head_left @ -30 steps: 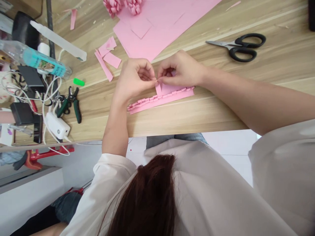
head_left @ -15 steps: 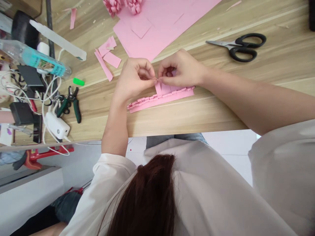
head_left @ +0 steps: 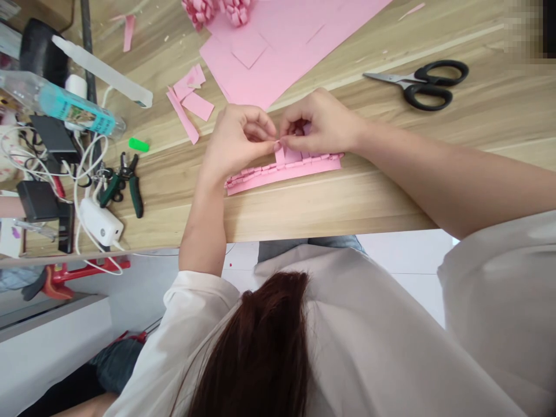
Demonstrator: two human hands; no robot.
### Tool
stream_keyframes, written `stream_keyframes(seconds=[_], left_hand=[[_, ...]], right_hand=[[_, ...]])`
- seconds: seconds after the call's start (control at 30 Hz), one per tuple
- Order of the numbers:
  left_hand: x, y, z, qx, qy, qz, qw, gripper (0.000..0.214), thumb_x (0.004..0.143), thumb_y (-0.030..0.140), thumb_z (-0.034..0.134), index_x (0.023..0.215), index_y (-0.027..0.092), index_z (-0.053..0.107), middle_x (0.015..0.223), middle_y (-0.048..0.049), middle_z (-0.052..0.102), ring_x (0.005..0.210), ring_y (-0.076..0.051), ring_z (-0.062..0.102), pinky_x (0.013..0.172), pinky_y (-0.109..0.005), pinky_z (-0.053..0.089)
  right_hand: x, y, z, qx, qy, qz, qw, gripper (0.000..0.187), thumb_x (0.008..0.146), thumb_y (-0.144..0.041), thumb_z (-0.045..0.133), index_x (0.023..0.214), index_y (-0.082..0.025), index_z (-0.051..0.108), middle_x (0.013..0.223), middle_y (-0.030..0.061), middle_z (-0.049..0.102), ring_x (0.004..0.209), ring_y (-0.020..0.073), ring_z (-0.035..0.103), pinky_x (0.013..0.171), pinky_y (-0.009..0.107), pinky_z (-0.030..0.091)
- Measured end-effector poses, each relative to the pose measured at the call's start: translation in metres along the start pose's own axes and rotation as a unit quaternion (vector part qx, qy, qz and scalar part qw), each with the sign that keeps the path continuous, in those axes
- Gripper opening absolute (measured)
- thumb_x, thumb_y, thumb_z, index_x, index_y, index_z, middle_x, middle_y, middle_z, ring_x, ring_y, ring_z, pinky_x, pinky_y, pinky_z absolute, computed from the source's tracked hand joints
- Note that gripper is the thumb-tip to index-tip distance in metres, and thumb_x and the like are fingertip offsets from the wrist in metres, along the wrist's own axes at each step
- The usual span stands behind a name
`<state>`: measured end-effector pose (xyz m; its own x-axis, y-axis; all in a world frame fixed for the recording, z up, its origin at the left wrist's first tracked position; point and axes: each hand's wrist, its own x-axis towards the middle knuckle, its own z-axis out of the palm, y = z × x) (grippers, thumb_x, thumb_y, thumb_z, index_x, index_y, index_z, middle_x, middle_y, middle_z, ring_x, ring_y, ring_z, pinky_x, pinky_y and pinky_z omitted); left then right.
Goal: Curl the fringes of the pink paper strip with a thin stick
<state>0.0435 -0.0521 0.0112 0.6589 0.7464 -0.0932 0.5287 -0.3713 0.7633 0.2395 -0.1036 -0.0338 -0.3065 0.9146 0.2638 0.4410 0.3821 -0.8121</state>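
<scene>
A fringed pink paper strip (head_left: 286, 172) lies near the table's front edge, its cut tabs curled along a line over a plain band. My left hand (head_left: 240, 136) pinches the end of one upright tab between thumb and forefinger. Beside it, my right hand (head_left: 319, 121) is closed on the same tab, fingertips almost touching those of the left. The fingers partly hide the tab's tip and the uncurled tabs behind it.
Pink paper sheets (head_left: 282, 52) lie beyond my hands, with pink paper flowers (head_left: 237, 11) at their corner. Black-handled scissors (head_left: 428, 84) rest at right. Pink scraps (head_left: 198, 106), wire strippers (head_left: 125, 182), a green cap (head_left: 139, 144), a plastic bottle (head_left: 73, 110) and tangled cables are at left.
Both hands stay pinched at the same tab with only slight finger movement. The strip's plain lower band has tilted up slightly.
</scene>
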Motion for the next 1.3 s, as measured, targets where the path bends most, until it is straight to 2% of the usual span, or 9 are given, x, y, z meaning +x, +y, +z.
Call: stream_keyframes(seconds=[0.23, 0.57, 0.77, 0.9, 1.07, 1.3], left_hand=[[-0.0015, 0.0028, 0.0011, -0.005, -0.023, 0.006, 1.000, 0.013, 0.073, 0.024, 0.076, 0.082, 0.017, 0.069, 0.075, -0.0042, 0.073, 0.076, -0.020, 0.072, 0.068, -0.029, 0.056], [-0.0009, 0.0011, 0.0002, -0.017, 0.005, 0.014, 1.000, 0.022, 0.069, 0.025, 0.081, 0.068, 0.020, 0.059, 0.071, -0.0038, 0.070, 0.075, -0.022, 0.072, 0.066, -0.033, 0.057], [-0.0023, 0.0046, 0.0009, -0.021, 0.017, 0.012, 1.000, 0.026, 0.064, 0.022, 0.081, 0.063, 0.022, 0.055, 0.071, -0.0029, 0.071, 0.075, -0.023, 0.073, 0.067, -0.036, 0.059], [-0.0026, 0.0060, -0.0007, -0.027, 0.006, 0.016, 0.999, 0.022, 0.063, 0.020, 0.080, 0.066, 0.022, 0.058, 0.076, -0.0019, 0.073, 0.076, -0.021, 0.073, 0.069, -0.035, 0.059], [-0.0029, 0.0060, -0.0027, -0.012, -0.020, 0.003, 1.000, 0.018, 0.067, 0.023, 0.078, 0.077, 0.022, 0.063, 0.075, -0.0016, 0.074, 0.077, -0.021, 0.073, 0.067, -0.032, 0.057], [-0.0025, 0.0027, 0.0003, -0.023, -0.005, -0.005, 1.000, 0.025, 0.065, 0.025, 0.080, 0.071, 0.024, 0.055, 0.073, -0.0009, 0.073, 0.079, -0.024, 0.074, 0.068, -0.037, 0.059]], right_hand=[[0.0003, 0.0008, -0.0004, -0.005, 0.000, 0.002, 1.000, 0.014, 0.071, -0.035, 0.070, 0.064, -0.027, 0.062, 0.065, -0.0002, 0.067, 0.065, 0.0200, 0.059, 0.059, 0.033, 0.044], [0.0004, 0.0009, -0.0003, -0.018, -0.012, -0.003, 1.000, 0.019, 0.074, -0.044, 0.064, 0.069, -0.026, 0.069, 0.061, -0.0015, 0.067, 0.062, 0.0145, 0.056, 0.061, 0.031, 0.042], [-0.0010, -0.0008, -0.0005, -0.011, -0.008, 0.004, 1.000, 0.012, 0.072, -0.039, 0.066, 0.066, -0.029, 0.067, 0.061, -0.0003, 0.067, 0.063, 0.0194, 0.059, 0.057, 0.034, 0.042], [-0.0015, -0.0022, -0.0023, -0.011, -0.022, -0.006, 1.000, 0.014, 0.074, -0.040, 0.065, 0.069, -0.028, 0.068, 0.062, -0.0007, 0.067, 0.065, 0.0174, 0.059, 0.060, 0.032, 0.043], [-0.0014, -0.0044, -0.0037, -0.011, -0.017, -0.004, 1.000, 0.016, 0.073, -0.042, 0.064, 0.067, -0.028, 0.067, 0.062, -0.0011, 0.067, 0.063, 0.0171, 0.058, 0.062, 0.033, 0.044], [-0.0004, -0.0008, -0.0007, -0.007, -0.013, 0.004, 1.000, 0.011, 0.069, -0.039, 0.067, 0.066, -0.028, 0.066, 0.062, 0.0001, 0.067, 0.059, 0.0181, 0.057, 0.060, 0.034, 0.044]])
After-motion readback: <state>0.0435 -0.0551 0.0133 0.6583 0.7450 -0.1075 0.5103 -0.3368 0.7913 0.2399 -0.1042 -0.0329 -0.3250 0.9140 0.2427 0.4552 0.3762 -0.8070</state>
